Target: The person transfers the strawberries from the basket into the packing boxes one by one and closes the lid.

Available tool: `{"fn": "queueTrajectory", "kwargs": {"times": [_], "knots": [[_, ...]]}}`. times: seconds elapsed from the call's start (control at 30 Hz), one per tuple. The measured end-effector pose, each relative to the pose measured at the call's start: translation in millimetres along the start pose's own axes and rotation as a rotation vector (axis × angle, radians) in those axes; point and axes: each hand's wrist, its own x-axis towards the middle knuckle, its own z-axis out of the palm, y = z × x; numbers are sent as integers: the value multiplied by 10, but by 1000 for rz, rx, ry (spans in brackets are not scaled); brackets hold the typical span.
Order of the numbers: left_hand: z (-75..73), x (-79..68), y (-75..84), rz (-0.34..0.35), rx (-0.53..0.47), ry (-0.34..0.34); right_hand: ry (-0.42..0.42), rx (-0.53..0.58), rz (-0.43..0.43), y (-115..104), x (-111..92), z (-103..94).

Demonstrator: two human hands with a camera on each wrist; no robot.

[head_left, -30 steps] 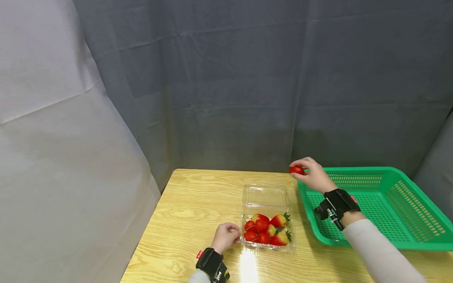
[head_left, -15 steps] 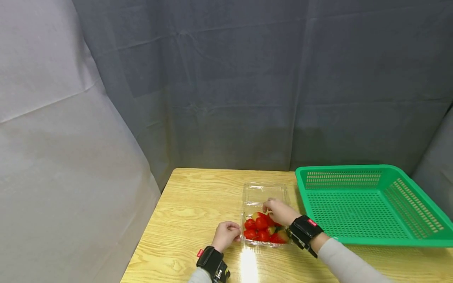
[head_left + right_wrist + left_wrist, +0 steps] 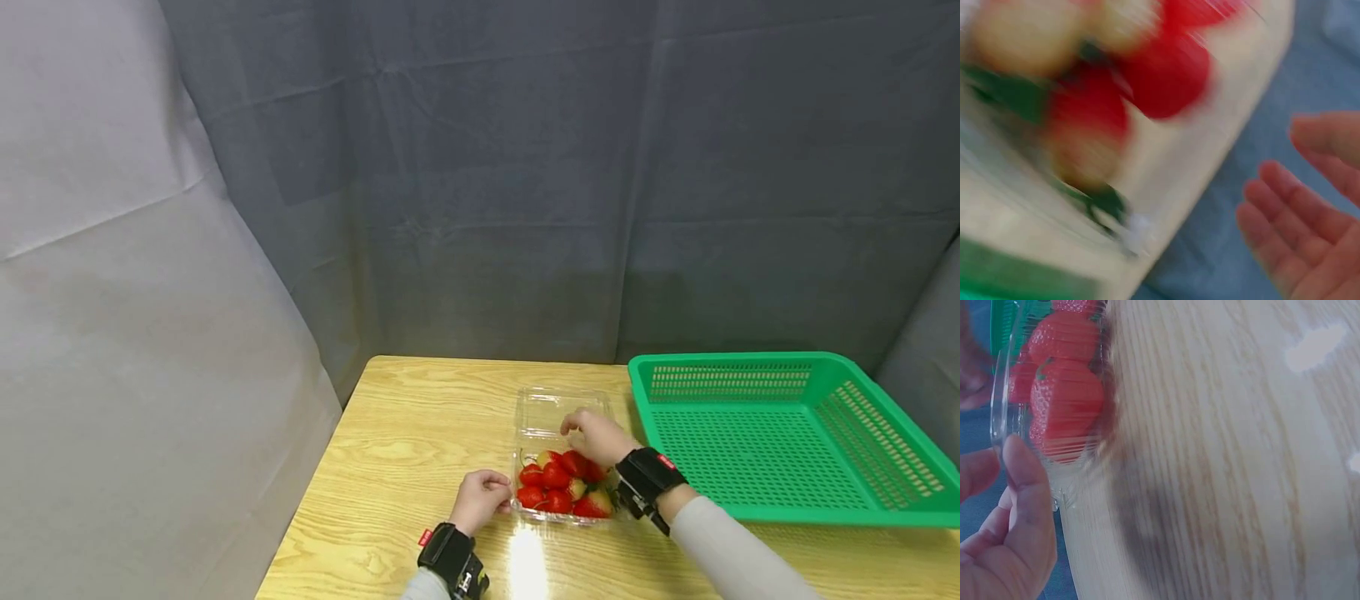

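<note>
A clear plastic clamshell box [image 3: 566, 518] stands on the table with its lid [image 3: 551, 408] folded back. Several red strawberries [image 3: 556, 476] fill it, some with pale yellowish ends and green leaves. My left hand [image 3: 478, 502] pinches the box's left rim between thumb and forefinger, as the left wrist view shows at close range. Over the back of the box hovers my right hand [image 3: 602, 437], partly covering the strawberries at the right. In the right wrist view its fingers [image 3: 1291, 200] and thumb are spread apart with nothing between them, and the strawberries [image 3: 1088, 125] are blurred.
To the right of the box sits a large green plastic basket [image 3: 757, 510] with slotted walls. The light wooden table [image 3: 420, 417] ends at the back against a dark grey cloth [image 3: 480, 250]; a pale cloth [image 3: 150, 375] hangs at the left.
My right hand has moved left from the basket's rim to the box and let go of a strawberry, which now lies among the others. My left hand has stayed at the box's rim.
</note>
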Motion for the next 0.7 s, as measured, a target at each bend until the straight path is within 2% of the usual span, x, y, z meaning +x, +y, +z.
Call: {"fn": "queueTrajectory", "kwargs": {"times": [0.13,0.23,0.33,0.43,0.5,0.53,0.6,0.63,0.7], "knots": [[21,70,-152,-16,9,3,54,14,139,128,244,-255],[7,57,-113,-12,3,-2,3,-13,255,257,402,-318],[8,51,-105,-16,-2,1,-88,-31,392,410,490,-236],[30,75,-151,-25,-10,10,-163,-9,550,668,528,-5],[46,99,-187,-29,-18,15,-196,9,635,952,548,242],[51,104,-189,-29,-24,16,-183,13,637,1190,564,436],[58,116,-196,-28,-28,17,-196,39,671,1513,592,700],[59,121,-202,-26,-27,17,-153,24,642,1717,591,861],[54,130,-212,-22,-24,16,-127,55,650,1779,592,925]]}}
